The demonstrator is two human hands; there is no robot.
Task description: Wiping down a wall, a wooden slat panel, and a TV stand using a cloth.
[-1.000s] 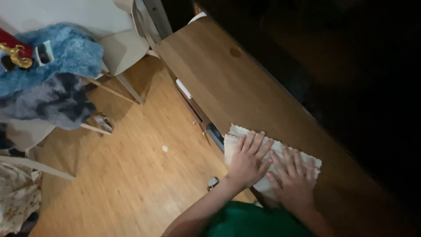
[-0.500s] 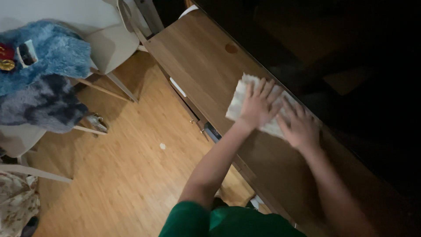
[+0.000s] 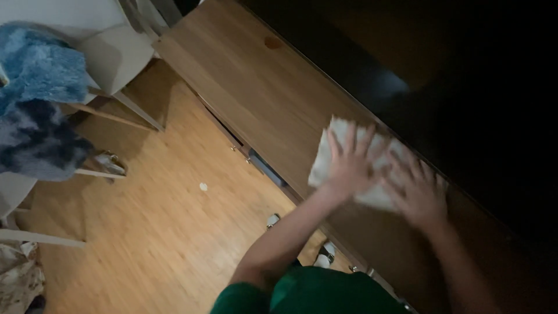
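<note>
Both hands pressed flat, fingers spread, grip open: left hand (image 3: 347,166) and right hand (image 3: 419,197) on a pale cloth (image 3: 372,168). Cloth lay on the wooden surface (image 3: 256,87), near its dark rear edge. Blue blanket (image 3: 38,75) on a chair far left.
</note>
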